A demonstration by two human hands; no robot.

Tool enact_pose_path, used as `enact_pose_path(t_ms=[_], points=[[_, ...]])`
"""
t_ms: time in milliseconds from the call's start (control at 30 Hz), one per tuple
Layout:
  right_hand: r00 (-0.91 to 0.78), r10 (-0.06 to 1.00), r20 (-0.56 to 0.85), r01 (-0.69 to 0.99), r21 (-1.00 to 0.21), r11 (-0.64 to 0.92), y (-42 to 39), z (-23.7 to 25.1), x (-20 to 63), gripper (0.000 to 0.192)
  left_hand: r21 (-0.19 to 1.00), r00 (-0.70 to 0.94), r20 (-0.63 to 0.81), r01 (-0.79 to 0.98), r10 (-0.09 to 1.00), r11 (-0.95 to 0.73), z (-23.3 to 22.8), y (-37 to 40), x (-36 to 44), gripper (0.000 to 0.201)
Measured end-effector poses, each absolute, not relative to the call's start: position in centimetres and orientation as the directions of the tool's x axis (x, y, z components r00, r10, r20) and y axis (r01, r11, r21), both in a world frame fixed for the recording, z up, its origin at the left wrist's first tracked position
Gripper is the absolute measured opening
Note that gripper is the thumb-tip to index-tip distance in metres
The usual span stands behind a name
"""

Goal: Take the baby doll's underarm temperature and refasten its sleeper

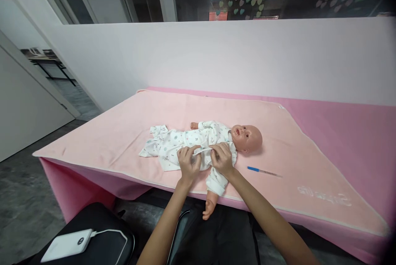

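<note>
A baby doll [247, 138] lies on its back on the pink blanket [120, 133], its head to the right. It wears a white printed outfit [173, 143] whose trouser legs spread to the left. My left hand [189, 162] pinches a white tie or cloth edge at the doll's middle. Close beside it, my right hand [222, 157] pinches the same white strip [204, 148] near the chest. Between the two hands the strip looks stretched. One bare doll arm [210, 204] hangs over the table's near edge. The fingertips partly hide what they grip.
A blue-capped pen-like stick [262, 171] lies right of the doll. Pink cloth [355, 145] covers the table under the blanket. A white wall [232, 58] with a window stands behind. At lower left, a white power bank [68, 245] with a cable rests on a black surface.
</note>
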State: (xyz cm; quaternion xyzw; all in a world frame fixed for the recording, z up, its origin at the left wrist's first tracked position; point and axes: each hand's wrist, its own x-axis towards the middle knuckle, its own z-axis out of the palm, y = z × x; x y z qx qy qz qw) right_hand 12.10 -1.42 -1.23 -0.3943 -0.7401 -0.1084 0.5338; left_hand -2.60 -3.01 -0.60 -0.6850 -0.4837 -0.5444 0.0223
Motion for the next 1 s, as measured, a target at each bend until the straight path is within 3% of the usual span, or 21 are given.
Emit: enact_pose_path(t_ms=[167,400,600,700,800,933,1000], points=[[-0.25,0.448,0.859,0.75,-0.121,0.65,-1.8,-1.1,12.0,0.017,0.475,0.049,0.761,0.636,0.646,-0.608,-0.6,-2.8,-2.4,0.01],[-0.199,0.495,0.846,0.799,-0.152,0.581,-1.6,-1.1,11.7,0.018,0.487,0.029,0.763,0.632,0.646,-0.603,-0.6,-2.8,-2.5,0.007],[-0.197,0.439,0.877,0.822,-0.096,0.561,-1.5,-1.1,11.8,0.015,0.523,-0.033,0.755,0.632,0.655,-0.571,-0.6,-2.8,-3.2,0.009],[-0.183,0.416,0.891,0.838,-0.08,0.54,-1.4,-0.6,12.0,0.022,0.571,-0.133,0.733,0.653,0.667,-0.497,-0.6,-2.6,-3.7,0.01],[-0.156,0.395,0.905,0.853,-0.078,0.516,-2.1,0.2,12.8,0.032,0.58,-0.238,0.748,0.688,0.619,-0.436,-0.7,-2.3,-4.2,0.007],[-0.123,0.362,0.924,0.89,-0.058,0.452,-5.7,0.1,16.5,0.041,0.491,-0.241,0.825,0.753,0.511,-0.438,-0.2,-1.9,-4.7,0.009],[-0.032,0.418,0.908,0.935,-0.121,0.334,-8.1,-0.9,19.5,0.042,0.464,-0.219,0.848,0.746,0.482,-0.478,0.8,-1.4,-4.8,0.012]])
